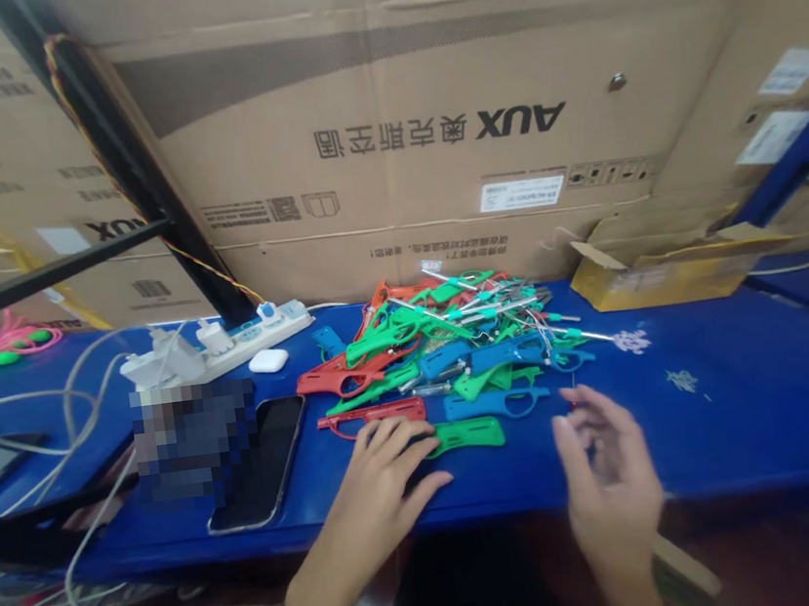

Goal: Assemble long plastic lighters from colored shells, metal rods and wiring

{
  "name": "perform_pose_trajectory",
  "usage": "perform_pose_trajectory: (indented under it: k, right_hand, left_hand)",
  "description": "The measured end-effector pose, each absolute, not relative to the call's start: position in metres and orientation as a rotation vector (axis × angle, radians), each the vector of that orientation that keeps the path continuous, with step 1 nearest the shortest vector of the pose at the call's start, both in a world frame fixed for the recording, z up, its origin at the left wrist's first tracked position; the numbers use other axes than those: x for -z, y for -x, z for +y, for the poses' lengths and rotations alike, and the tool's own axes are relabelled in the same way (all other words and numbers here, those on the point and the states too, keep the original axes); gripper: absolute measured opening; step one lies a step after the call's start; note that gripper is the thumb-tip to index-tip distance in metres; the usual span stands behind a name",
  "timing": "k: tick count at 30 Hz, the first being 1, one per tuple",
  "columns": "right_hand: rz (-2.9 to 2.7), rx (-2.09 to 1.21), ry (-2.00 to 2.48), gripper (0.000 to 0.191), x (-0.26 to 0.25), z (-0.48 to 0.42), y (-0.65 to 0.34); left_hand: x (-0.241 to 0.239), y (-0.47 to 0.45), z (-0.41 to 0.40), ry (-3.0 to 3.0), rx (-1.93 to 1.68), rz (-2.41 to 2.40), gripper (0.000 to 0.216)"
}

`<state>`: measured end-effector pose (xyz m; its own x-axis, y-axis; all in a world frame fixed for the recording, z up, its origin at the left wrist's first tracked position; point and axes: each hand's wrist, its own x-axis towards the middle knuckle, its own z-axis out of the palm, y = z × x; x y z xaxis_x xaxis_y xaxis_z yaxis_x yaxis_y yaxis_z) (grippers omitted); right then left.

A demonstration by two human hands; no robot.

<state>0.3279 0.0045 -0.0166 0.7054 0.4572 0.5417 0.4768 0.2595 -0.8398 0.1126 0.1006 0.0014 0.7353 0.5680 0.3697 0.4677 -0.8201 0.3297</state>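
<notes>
A heap of red, green and blue plastic gun-shaped pieces (446, 347) with thin metal rods lies on the blue table (755, 397). My left hand (386, 482) rests flat near the front edge, fingers spread, its fingertips touching a green piece (472, 434) and close to a red piece (374, 415). My right hand (609, 474) hovers to the right, fingers loosely curled and apart. It is blurred, and I see nothing in it.
A black phone (262, 463) lies left of my left hand beside a blurred-out patch. A white power strip (225, 349) with chargers, an earbud case (268, 361) and cables sit at the left. An open cardboard box (666, 271) stands at back right. Big cartons form the rear wall.
</notes>
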Motion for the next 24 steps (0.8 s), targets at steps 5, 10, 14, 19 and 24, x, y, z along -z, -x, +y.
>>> perform_pose_trajectory:
  k: [5, 10, 14, 19, 24]
  right_hand:
    - [-0.636, 0.238, 1.463, 0.046, 0.009, -0.011, -0.390]
    - [-0.459, 0.147, 1.652, 0.057, 0.002, -0.013, -0.449]
    - [-0.427, -0.022, 1.861, 0.065, 0.001, -0.011, -0.462]
    - [-0.467, -0.057, 1.988, 0.068, -0.001, -0.007, -0.458]
    - [-0.564, -0.022, 1.985, 0.068, 0.006, -0.005, -0.462]
  left_hand:
    - [-0.001, -0.111, 0.101, -2.603, -0.736, 0.772, 0.031]
    - [0.002, -0.105, 0.100, -2.428, -0.901, 0.846, 0.023]
    - [0.006, -0.106, 0.101, -2.427, -0.930, 0.902, 0.023]
    - [0.009, -0.107, 0.105, -2.424, -0.957, 0.939, 0.024]
    - [0.010, -0.106, 0.104, -2.454, -1.004, 1.012, 0.025]
